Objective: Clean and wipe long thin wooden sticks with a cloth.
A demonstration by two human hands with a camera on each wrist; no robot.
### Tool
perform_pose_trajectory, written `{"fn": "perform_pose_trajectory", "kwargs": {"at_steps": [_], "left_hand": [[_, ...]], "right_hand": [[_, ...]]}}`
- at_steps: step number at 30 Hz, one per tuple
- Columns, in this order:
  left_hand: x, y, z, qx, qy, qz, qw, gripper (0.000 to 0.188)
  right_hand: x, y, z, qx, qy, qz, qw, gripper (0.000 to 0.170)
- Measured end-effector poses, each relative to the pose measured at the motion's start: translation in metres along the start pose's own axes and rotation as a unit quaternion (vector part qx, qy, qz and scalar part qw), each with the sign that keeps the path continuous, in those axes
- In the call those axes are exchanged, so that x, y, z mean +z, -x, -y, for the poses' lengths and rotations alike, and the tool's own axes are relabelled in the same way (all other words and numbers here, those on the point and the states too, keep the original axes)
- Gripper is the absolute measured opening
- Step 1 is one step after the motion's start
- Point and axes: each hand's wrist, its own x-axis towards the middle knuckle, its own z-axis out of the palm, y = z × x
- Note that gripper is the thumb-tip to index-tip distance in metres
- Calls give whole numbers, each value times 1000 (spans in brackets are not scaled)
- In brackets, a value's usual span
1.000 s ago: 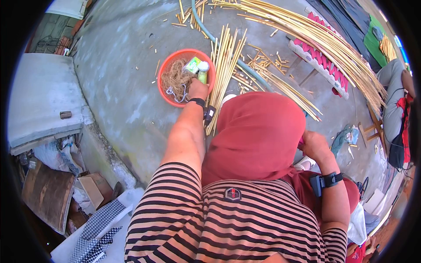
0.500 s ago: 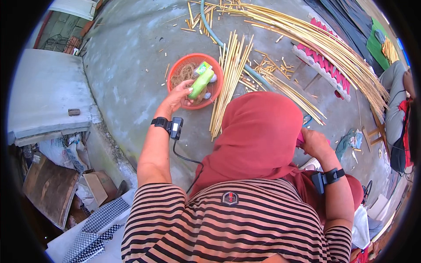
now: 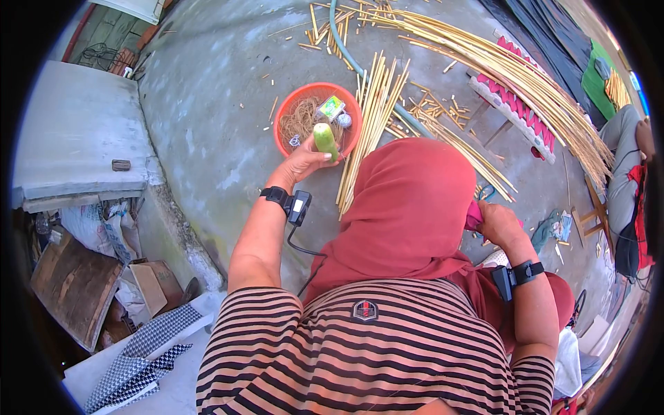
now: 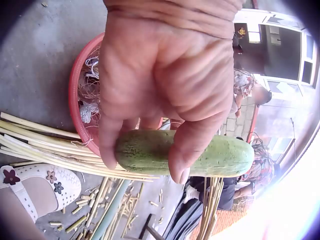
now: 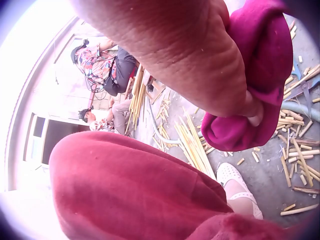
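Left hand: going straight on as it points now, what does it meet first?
Beyond the cucumber that the left hand grips, probably the basket: its near rim, or the twine inside if the hand clears it; height unclear.

Bright, diffuse daylight leaves only faint, soft shadows on the grey floor in the head view, whose edges bow inside black corners, while white glare burns out detail toward four o'clock in the left wrist view and ten o'clock in the hazier right one.
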Motion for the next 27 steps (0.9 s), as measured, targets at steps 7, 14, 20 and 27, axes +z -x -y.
{"fn": "perform_pose_trajectory", "kwargs": {"at_steps": [7, 14, 20, 27], "left_hand": [[1, -11, 7, 134, -197, -98, 966, 50], [8, 2, -2, 102, 53, -40, 993, 42], [27, 8, -9, 131, 202, 18, 970, 45], [-12, -11, 5, 139, 132, -178, 965, 41]], "right_hand": [[5, 1, -3, -25, 13, -10, 1000, 20], [5, 1, 5, -24, 1, -6, 1000, 19], [14, -5, -3, -9, -15, -52, 998, 31], [16, -4, -2, 2, 13, -24, 1000, 32]]}}
